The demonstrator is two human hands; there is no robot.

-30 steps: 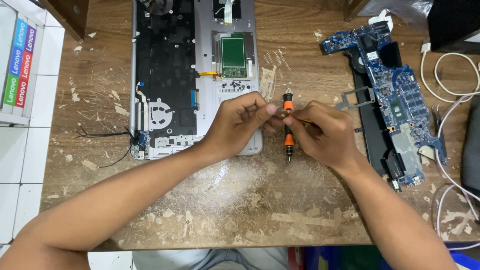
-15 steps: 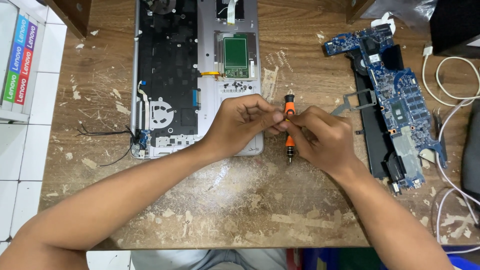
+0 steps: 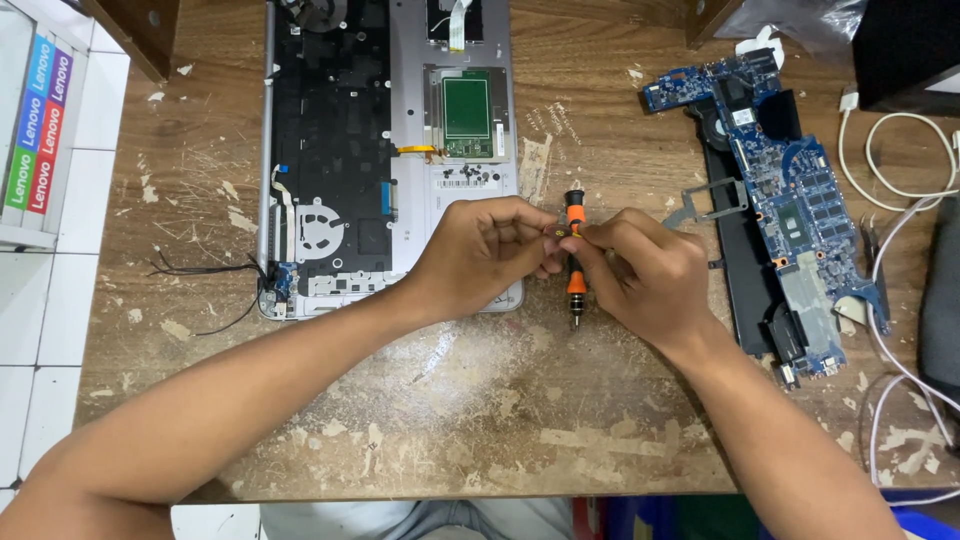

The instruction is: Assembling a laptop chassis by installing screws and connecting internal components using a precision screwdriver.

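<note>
At nine o'clock on the worn wooden table (image 3: 300,420) lies an opened laptop base (image 3: 385,150), its dark inner side up, with a green board (image 3: 467,108) set in its silver half. At the centre the left hand (image 3: 480,255) and the right hand (image 3: 650,275) meet, fingertips pinched together on a small black-and-orange screwdriver (image 3: 574,250) held upright just off the base's lower right corner. At three o'clock a blue circuit board (image 3: 790,200) rests on a black panel (image 3: 745,290), white cables (image 3: 900,190) beyond it.

The screwdriver (image 3: 574,262) was small, black with orange bands, held roughly upright over the wooden table, tip pointing toward the person, its middle hidden between fingertips of both hands.
</note>
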